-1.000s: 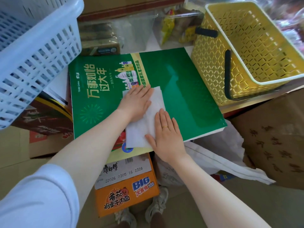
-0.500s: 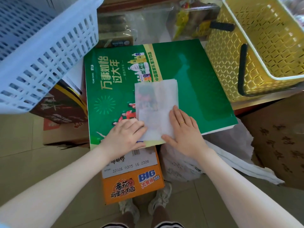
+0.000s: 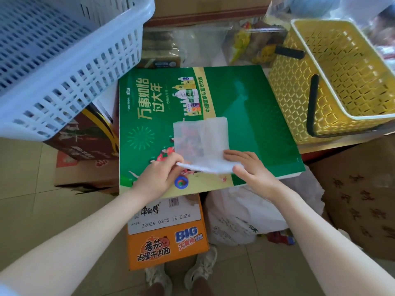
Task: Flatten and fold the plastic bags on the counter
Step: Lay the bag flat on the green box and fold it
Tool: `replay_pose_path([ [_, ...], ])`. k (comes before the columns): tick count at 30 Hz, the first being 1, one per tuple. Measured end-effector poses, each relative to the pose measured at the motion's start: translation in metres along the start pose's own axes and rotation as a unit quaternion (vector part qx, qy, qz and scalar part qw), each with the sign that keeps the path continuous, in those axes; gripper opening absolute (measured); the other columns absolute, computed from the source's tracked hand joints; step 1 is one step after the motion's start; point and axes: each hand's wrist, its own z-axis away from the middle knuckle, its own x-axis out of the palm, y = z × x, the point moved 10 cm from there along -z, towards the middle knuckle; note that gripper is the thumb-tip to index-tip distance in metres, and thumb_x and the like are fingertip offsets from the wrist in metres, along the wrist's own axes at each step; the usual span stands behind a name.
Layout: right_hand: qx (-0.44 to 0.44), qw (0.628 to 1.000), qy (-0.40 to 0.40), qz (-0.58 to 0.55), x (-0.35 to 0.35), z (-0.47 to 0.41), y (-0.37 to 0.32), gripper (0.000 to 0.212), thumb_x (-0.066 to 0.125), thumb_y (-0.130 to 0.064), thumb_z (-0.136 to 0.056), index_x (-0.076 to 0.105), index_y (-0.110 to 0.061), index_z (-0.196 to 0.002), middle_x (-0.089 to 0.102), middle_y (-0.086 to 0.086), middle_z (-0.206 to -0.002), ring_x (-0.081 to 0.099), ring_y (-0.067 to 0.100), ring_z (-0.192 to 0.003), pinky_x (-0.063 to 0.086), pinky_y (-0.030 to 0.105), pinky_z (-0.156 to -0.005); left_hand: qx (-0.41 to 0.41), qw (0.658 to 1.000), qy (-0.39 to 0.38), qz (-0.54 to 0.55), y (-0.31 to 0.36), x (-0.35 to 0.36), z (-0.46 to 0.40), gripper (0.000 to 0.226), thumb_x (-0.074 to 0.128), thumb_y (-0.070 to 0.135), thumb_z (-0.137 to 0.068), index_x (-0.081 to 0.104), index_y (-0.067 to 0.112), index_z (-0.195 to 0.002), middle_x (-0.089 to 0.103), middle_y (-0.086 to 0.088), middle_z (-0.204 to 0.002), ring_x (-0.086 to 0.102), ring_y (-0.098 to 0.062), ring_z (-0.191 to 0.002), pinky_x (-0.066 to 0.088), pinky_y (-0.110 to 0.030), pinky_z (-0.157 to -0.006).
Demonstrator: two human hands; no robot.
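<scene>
so the plastic bag [image 3: 201, 142] runs lengthwise away from both hands, left hand [image 3: 159, 178] and right hand [image 3: 249, 167] each pinching a near corner, fold probably goes forward

Bright, even daylight; soft shadows; mild sheen on green board [image 3: 245, 116]; wide-angle bending at edges; corners slightly blurred.

Green printed box [image 3: 245, 116] as work surface, translucent plastic bag [image 3: 201, 137] lying on it
</scene>
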Motion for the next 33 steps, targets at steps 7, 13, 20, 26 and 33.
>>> replay_pose_path([
  [7, 0.000, 0.997, 0.057, -0.045, 0.012, 0.007, -0.013, 0.018, 0.067, -0.029, -0.084, 0.066, -0.025, -0.101, 0.060, -0.008, -0.099, 0.042, 0.019, -0.093, 0.031, 0.028, -0.073, -0.122, 0.983, 0.129, 0.034, -0.012, -0.021, 0.020, 0.011, 0.038, 0.028, -0.095, 0.042, 0.017, -0.093, 0.036, 0.009, -0.051, 0.036, -0.006, -0.042, 0.021, -0.023, -0.042],
  [13, 0.115, 0.978, 0.146, -0.092, 0.011, -0.005, -0.004, 0.033, 0.052, -0.023, -0.092, 0.045, -0.014, -0.061, 0.046, -0.006, -0.052, 0.056, 0.029, -0.067, 0.039, 0.036, -0.059, -0.151, 0.975, 0.160, 0.032, -0.017, -0.023, 0.002, 0.014, 0.044, 0.022, -0.096, 0.043, 0.008, -0.092, 0.042, 0.001, -0.050, 0.040, -0.020, -0.044, 0.028, -0.032, -0.046],
  [20, 0.219, 0.967, 0.127, 0.035, 0.005, -0.027, 0.001, 0.035, 0.035, -0.028, -0.093, 0.033, -0.017, -0.060, 0.051, 0.008, -0.070, 0.050, 0.030, -0.070, 0.035, 0.031, -0.058, -0.186, 0.964, 0.185, -0.036, -0.026, -0.024, -0.013, 0.014, 0.047, 0.021, -0.094, 0.046, 0.011, -0.084, 0.041, 0.005, -0.051, 0.042, -0.029, -0.053, 0.024, -0.034, -0.047],
  [26, 0.236, 0.958, 0.064, 0.151, 0.001, -0.045, -0.009, 0.028, 0.030, -0.023, -0.097, 0.055, -0.009, -0.094, 0.056, 0.011, -0.086, 0.049, 0.030, -0.079, 0.038, 0.030, -0.068, -0.205, 0.955, 0.149, -0.152, -0.025, -0.025, -0.006, 0.043, 0.061, 0.015, -0.084, 0.044, 0.004, -0.122, 0.061, -0.012, -0.077, 0.056, -0.032, -0.067, 0.043, -0.036, -0.055],
  [33, 0.224, 0.944, 0.069, 0.230, 0.002, -0.057, -0.017, 0.026, 0.036, -0.007, -0.092, 0.058, -0.009, -0.106, 0.063, 0.014, -0.104, 0.060, 0.033, -0.095, 0.040, 0.031, -0.068, 0.050, 0.944, 0.018, -0.325, 0.011, 0.014, -0.028, 0.047, 0.032, 0.008, -0.081, 0.057, -0.001, -0.120, 0.050, -0.018, -0.134, 0.050, -0.034, -0.122, 0.025, -0.040, -0.108],
])
